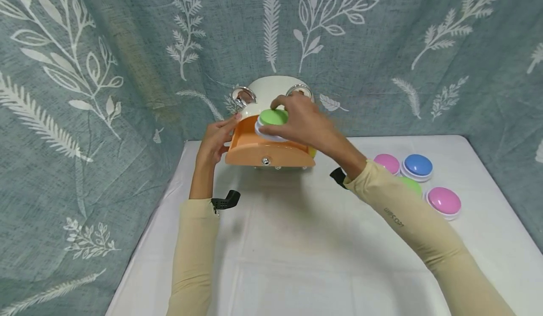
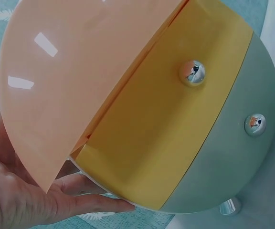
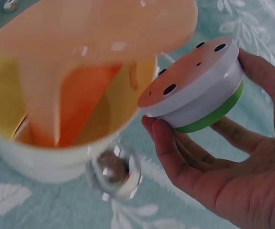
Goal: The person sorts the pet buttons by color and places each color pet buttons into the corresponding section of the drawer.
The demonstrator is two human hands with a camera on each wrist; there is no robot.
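Observation:
My right hand (image 1: pixel 303 120) holds a round push button (image 1: pixel 273 116) with a green dome and white base over the pulled-out orange drawer (image 1: pixel 271 156). In the right wrist view, the thumb and fingers pinch its rim; its orange underside shows dark oval spots. The drawer belongs to a small rounded cabinet (image 1: pixel 275 87) with a white shell and chrome knobs. In the left wrist view, a yellow drawer (image 2: pixel 152 129) and a green one (image 2: pixel 223 152) sit below it, pushed in. My left hand (image 1: pixel 215 142) rests against the cabinet's left side, fingers fairly straight.
To the right on the white table (image 1: pixel 297 259) stand several similar buttons: a blue one (image 1: pixel 418 164), a pink one (image 1: pixel 444 200), another pink one (image 1: pixel 387 162), and a green one (image 1: pixel 410 184) partly behind my right sleeve. A patterned curtain (image 1: pixel 360 61) hangs behind the cabinet.

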